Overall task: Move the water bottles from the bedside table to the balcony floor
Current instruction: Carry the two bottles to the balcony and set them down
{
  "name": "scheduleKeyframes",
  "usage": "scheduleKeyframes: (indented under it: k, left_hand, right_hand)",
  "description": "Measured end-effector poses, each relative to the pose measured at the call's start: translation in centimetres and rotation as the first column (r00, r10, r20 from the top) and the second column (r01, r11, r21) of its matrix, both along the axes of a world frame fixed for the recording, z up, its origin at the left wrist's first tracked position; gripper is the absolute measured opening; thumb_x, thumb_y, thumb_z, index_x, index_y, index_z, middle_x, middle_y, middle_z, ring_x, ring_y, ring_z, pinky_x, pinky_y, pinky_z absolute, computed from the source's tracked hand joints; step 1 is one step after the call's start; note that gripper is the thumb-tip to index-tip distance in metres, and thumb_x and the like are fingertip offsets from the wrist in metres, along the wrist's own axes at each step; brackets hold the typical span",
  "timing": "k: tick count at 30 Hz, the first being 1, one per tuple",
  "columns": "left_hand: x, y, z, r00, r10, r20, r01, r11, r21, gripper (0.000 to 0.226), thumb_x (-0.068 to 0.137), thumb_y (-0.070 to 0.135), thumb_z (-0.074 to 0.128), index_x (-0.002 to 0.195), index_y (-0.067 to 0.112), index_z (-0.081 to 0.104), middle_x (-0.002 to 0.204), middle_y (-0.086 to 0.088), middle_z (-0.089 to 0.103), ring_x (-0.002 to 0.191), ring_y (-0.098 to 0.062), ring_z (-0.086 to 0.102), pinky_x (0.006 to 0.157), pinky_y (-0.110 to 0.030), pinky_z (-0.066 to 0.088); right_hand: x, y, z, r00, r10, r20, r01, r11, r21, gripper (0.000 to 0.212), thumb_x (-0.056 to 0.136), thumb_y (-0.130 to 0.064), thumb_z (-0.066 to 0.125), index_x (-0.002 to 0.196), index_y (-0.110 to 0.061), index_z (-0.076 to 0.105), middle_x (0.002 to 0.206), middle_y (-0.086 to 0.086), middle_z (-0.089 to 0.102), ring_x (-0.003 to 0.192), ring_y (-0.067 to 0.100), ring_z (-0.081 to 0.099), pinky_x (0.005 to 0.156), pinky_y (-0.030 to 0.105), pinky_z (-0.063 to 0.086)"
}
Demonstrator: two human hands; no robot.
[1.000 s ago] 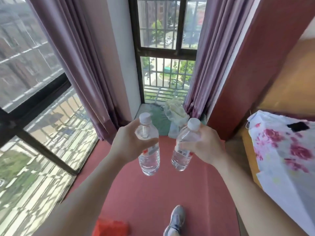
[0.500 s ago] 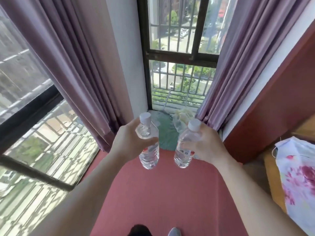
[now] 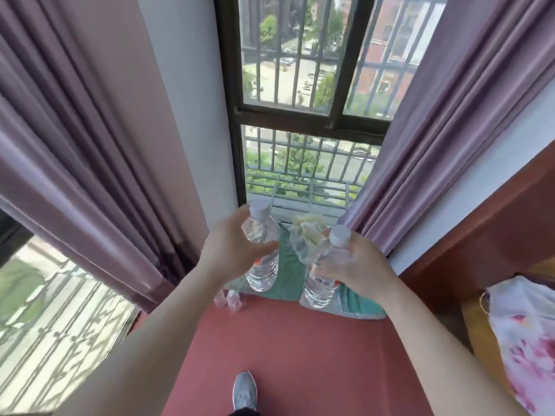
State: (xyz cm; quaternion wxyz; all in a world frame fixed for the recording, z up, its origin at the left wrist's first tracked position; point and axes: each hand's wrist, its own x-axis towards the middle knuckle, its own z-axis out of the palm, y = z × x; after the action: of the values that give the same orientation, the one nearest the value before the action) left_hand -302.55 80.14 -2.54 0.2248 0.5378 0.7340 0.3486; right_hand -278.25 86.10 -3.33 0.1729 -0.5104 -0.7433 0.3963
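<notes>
My left hand [image 3: 231, 250] grips a clear water bottle [image 3: 262, 267] with a white cap, held upright above the floor. My right hand [image 3: 357, 262] grips a second clear bottle [image 3: 322, 283] with a white cap, tilted slightly to the right. Both bottles hang in the air over the far end of the red balcony floor [image 3: 300, 349], close to the window. Two small bottles [image 3: 231, 298] stand on the floor below my left hand.
Purple curtains [image 3: 90, 145] hang left and right of a barred window [image 3: 306, 115]. A green cloth [image 3: 288, 277] and a crumpled plastic bag [image 3: 306, 238] lie at the window's foot. A floral cloth [image 3: 528, 340] lies at right. My grey shoe [image 3: 244, 391] stands on the floor.
I have stepped closer to the window with both bottles held out. The green cloth and two small bottles on the floor have come into view under my hands.
</notes>
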Motion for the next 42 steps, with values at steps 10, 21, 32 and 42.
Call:
scheduleKeyframes:
  k: [10, 21, 32, 42]
  left_hand:
    - [-2.8, 11.0, -3.6, 1.0, -0.013, 0.017, 0.015, 0.994, -0.106, 0.051, 0.066, 0.046, 0.083, 0.11, 0.043, 0.058, 0.088, 0.011, 0.07, 0.083, -0.015, 0.066, 0.075, -0.034, 0.054]
    - [-3.0, 14.8, -22.1, 0.98, 0.199, 0.017, -0.191, 0.96, -0.207, 0.042, 0.064, 0.046, 0.079, 0.099, 0.037, 0.059, 0.08, 0.01, 0.068, 0.075, -0.013, 0.065, 0.071, -0.041, 0.056]
    - [-5.2, 15.7, -55.0, 0.947, 0.319, 0.04, -0.302, 0.925, -0.231, 0.035, 0.068, 0.043, 0.078, 0.092, 0.033, 0.055, 0.075, 0.01, 0.064, 0.07, -0.006, 0.061, 0.066, -0.036, 0.053]
    - [-6.6, 16.4, -78.1, 0.95, 0.313, -0.001, -0.304, 0.922, -0.238, 0.046, 0.068, 0.041, 0.077, 0.108, 0.035, 0.055, 0.078, 0.012, 0.062, 0.076, -0.015, 0.059, 0.063, -0.031, 0.047]
  right_hand:
    - [-3.6, 10.4, -3.5, 1.0, 0.01, 0.001, -0.01, 0.999, -0.05, 0.051, 0.069, -0.035, 0.086, 0.115, -0.039, 0.063, 0.105, -0.025, 0.066, 0.098, -0.008, 0.057, 0.076, 0.004, 0.035]
    - [-6.2, 17.0, -21.5, 0.998, 0.059, -0.018, -0.061, 0.99, -0.128, 0.046, 0.068, -0.029, 0.087, 0.098, -0.047, 0.059, 0.096, -0.027, 0.065, 0.091, -0.01, 0.058, 0.078, 0.008, 0.04]
    - [-10.8, 19.6, -52.9, 0.997, 0.064, 0.043, -0.057, 0.988, -0.142, 0.044, 0.072, -0.027, 0.083, 0.091, -0.055, 0.054, 0.088, -0.031, 0.059, 0.082, -0.012, 0.055, 0.068, 0.0, 0.037]
    - [-13.8, 19.7, -76.4, 0.995, 0.068, 0.071, -0.053, 0.979, -0.199, 0.053, 0.071, -0.031, 0.083, 0.117, -0.034, 0.058, 0.098, -0.015, 0.068, 0.087, 0.005, 0.06, 0.07, 0.004, 0.04]
